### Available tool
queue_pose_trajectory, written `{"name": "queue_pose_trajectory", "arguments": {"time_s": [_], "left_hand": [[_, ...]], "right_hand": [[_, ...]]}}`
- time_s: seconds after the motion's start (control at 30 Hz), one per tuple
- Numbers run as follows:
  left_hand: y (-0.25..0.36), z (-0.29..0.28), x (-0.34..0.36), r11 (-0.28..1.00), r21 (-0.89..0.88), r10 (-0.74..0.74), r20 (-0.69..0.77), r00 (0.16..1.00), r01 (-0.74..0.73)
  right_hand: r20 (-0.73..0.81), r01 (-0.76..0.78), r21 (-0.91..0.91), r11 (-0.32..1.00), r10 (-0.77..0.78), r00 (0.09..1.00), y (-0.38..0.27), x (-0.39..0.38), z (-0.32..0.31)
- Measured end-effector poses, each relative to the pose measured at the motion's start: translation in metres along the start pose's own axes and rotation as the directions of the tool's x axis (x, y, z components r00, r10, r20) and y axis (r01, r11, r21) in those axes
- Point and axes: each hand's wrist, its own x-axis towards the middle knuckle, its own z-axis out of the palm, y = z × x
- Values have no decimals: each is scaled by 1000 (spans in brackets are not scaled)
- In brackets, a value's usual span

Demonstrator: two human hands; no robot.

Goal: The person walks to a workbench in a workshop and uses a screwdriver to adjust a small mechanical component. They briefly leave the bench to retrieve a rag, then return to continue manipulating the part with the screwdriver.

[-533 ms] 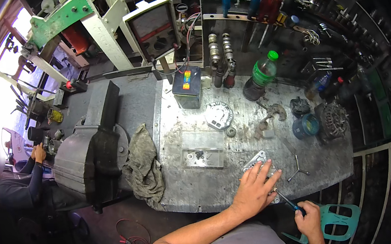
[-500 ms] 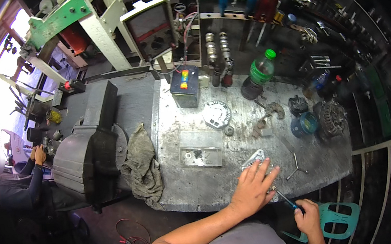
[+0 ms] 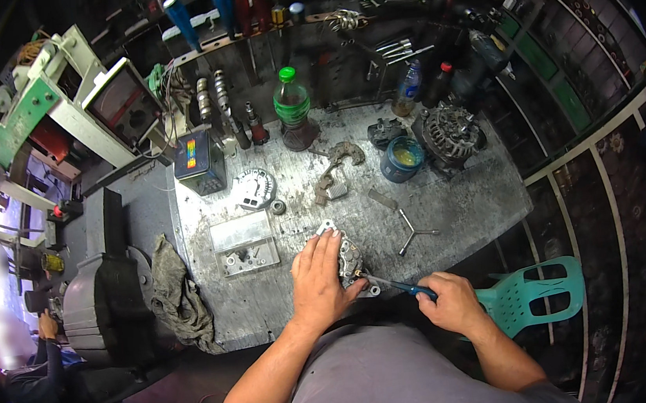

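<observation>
My left hand [image 3: 314, 285] bears down on a small cast-metal housing [image 3: 350, 259] near the bench's front edge. Its fingers lie along the left side of the part and its thumb is at the near end, bracing it. In my right hand [image 3: 452, 304] is a screwdriver [image 3: 407, 287] with a blue handle, my fingers wrapped round the grip. The shaft points left to the near end of the housing, close to my left thumb; the exact tip contact is too small to make out. A three-armed wrench [image 3: 413, 231] lies to the right of the housing.
On the metal bench [image 3: 467, 222] are a clear parts box [image 3: 245, 245], a round slotted cover [image 3: 253, 188], a battery [image 3: 200, 167], a green-capped bottle [image 3: 294, 110], a blue tub [image 3: 401, 159] and an alternator [image 3: 450, 137]. A rag [image 3: 179, 291] hangs left; a green chair [image 3: 534, 297] stands right. Another person works far left.
The view has swung right. My left hand's fingers have drawn together beside the housing, where they were spread over it. The screwdriver now lies flatter, its handle farther right of the housing.
</observation>
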Motion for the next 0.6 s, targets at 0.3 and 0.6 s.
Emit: {"name": "queue_pose_trajectory", "arguments": {"time_s": [0.3, 0.6], "left_hand": [[21, -13, 1, 968, 212, 133, 13, 991, -132], [19, -13, 9, 983, -62, 177, 64, 982, -174]], "right_hand": [[-42, 67, 148, 987, -61, 997, 16, -8, 11], [-118, 115, 181, 977, -95, 988, 31, -9, 21]]}}
